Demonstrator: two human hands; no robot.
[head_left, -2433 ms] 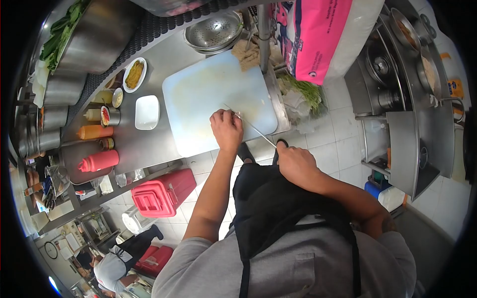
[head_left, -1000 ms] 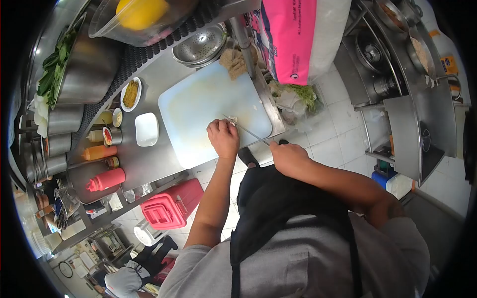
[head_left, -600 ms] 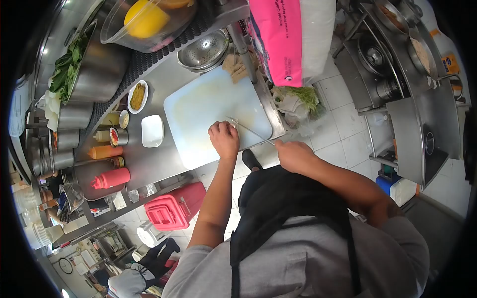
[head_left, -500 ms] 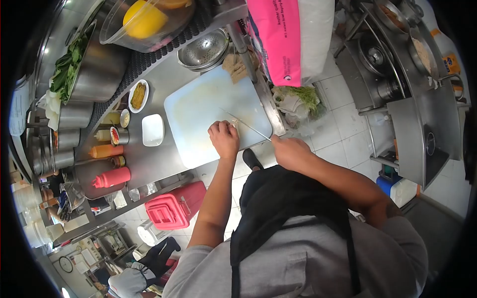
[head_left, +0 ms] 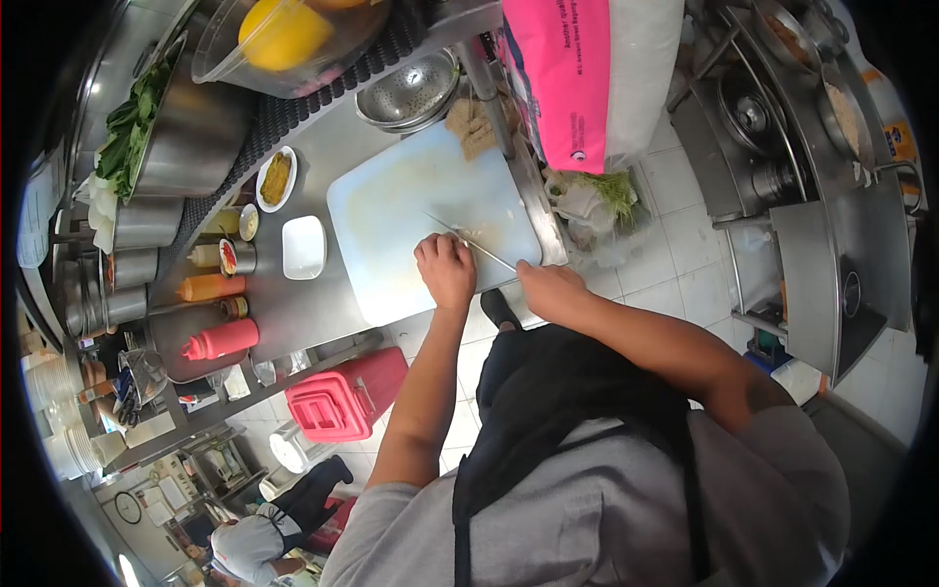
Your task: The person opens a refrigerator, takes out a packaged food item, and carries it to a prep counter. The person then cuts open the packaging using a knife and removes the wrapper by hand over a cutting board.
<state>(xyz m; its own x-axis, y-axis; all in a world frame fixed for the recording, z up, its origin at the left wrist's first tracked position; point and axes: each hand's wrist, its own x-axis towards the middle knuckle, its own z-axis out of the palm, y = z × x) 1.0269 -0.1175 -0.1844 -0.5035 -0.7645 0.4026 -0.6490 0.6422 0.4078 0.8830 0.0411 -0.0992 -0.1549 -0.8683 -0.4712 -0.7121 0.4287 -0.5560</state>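
Observation:
My right hand (head_left: 550, 291) is wrapped round the handle of a long, thin knife (head_left: 489, 254). Its blade slants up and left across the white cutting board (head_left: 386, 210). My left hand (head_left: 447, 271) rests near the board's front edge, with its fingers curled down close beside the blade. What lies beneath those fingers is hidden. A few small pale pieces (head_left: 471, 236) show by the blade, too small to name. Left of the board stands a square white dish (head_left: 304, 248).
An oval plate of yellowish food (head_left: 277, 180), a red squeeze bottle (head_left: 222, 340) and an orange one (head_left: 212, 287) line the counter's left. A colander (head_left: 408, 90) stands behind the board. A pink bag (head_left: 558, 88) hangs at the right. Another person (head_left: 256, 543) stands far below left.
My right hand and the knife have shifted slightly left, bringing the blade nearer my left fingers. The whole view has shifted a little. The other person has moved slightly.

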